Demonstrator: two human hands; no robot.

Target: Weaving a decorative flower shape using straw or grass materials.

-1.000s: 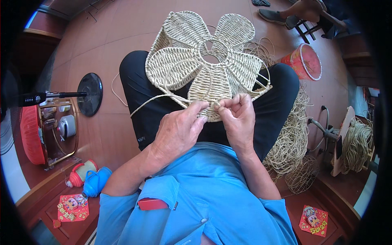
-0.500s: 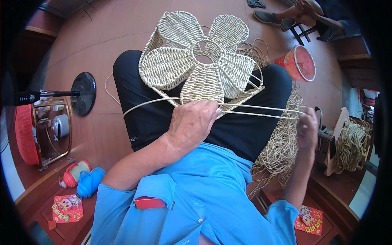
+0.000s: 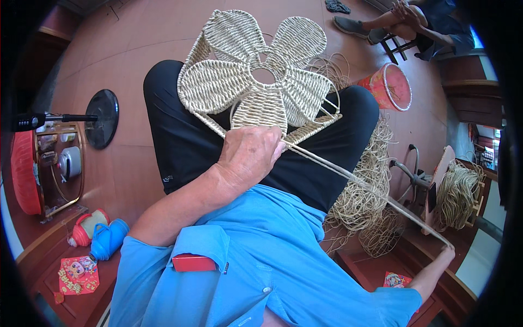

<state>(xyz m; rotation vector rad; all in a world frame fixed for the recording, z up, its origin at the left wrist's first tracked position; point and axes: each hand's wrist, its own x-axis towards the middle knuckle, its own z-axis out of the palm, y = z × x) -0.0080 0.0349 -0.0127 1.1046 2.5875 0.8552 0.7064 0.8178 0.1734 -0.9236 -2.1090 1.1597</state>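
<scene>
A flower-shaped piece woven from pale straw cord (image 3: 215, 87), with several petals round an open centre, rests across my lap. My left hand (image 3: 249, 152) is closed over the end of its lowest petal, and the fingertips are partly hidden. From that grip, strands of pale cord (image 3: 370, 189) stretch taut down to the right. At their far end my right hand (image 3: 445, 255) is closed on the cord, arm extended. Behind the petals, part of a woven frame side (image 3: 316, 131) shows.
Loose cord (image 3: 359, 204) lies heaped beside my right leg. Farther right, a coil of cord (image 3: 457, 188) hangs by a board. A red bucket (image 3: 376, 90) stands beyond my knee. Left are a round black base (image 3: 103, 120) and a blue flask (image 3: 109, 240). A person sits at upper right.
My right hand has moved out and down to the right, drawing the cord taut; the loop at the left has shrunk to the petal. My left hand keeps its grip.
</scene>
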